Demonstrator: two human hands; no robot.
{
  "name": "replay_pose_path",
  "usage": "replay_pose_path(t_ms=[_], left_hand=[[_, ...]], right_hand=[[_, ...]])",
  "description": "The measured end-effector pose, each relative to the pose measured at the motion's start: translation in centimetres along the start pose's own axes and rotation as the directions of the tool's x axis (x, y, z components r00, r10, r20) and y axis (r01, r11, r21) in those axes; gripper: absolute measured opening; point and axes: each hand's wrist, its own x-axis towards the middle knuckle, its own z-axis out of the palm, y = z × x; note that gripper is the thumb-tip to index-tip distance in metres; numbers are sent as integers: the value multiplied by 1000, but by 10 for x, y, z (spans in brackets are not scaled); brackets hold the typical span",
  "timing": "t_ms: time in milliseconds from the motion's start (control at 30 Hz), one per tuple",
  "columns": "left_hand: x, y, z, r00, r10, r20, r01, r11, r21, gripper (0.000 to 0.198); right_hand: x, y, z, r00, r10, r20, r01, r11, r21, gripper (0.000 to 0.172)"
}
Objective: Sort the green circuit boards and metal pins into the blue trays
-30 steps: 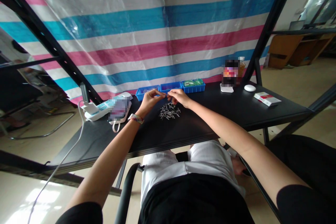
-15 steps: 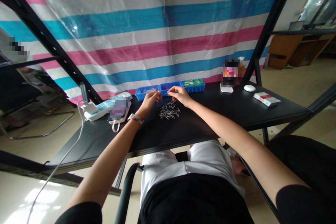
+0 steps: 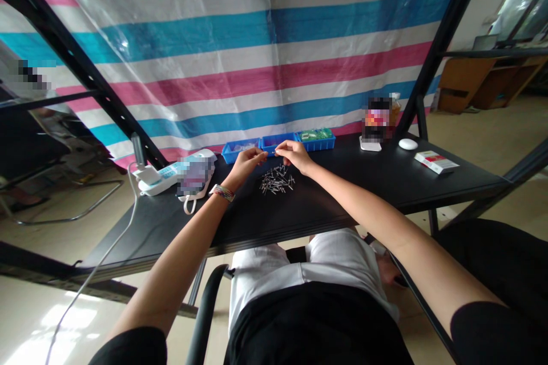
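A small heap of thin metal pins (image 3: 276, 180) lies on the black table (image 3: 342, 194) in front of me. My left hand (image 3: 246, 161) hovers just left of and above the heap, fingers pinched on something I cannot make out. My right hand (image 3: 293, 155) is close by on the right, fingertips pinched on one thin pin pointing toward the left hand. The two hands are a few centimetres apart, in front of a row of blue bins (image 3: 277, 141).
A green-filled bin (image 3: 315, 136) ends the row. A white device with a cable (image 3: 158, 178) and a strapped object lie at the left. A white box (image 3: 435, 160), a white puck (image 3: 407, 144) and a bottle stand at the right. A striped tarp hangs behind.
The hands, which met over the heap a second ago, have drawn slightly apart; the right hand lifted a little with its pin. The view shifted only slightly.
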Motion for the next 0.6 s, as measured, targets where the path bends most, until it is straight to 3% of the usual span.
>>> replay_pose_path(t_ms=[333,600], left_hand=[[-3,2,-1,995,87,-39,-87,996,16,36],[0,-4,0,997,72,11,-72,995,69,36]], right_hand=[[-1,-2,0,999,19,-33,-18,1000,12,7],[3,-5,-3,989,-100,-107,97,995,-36,8]])
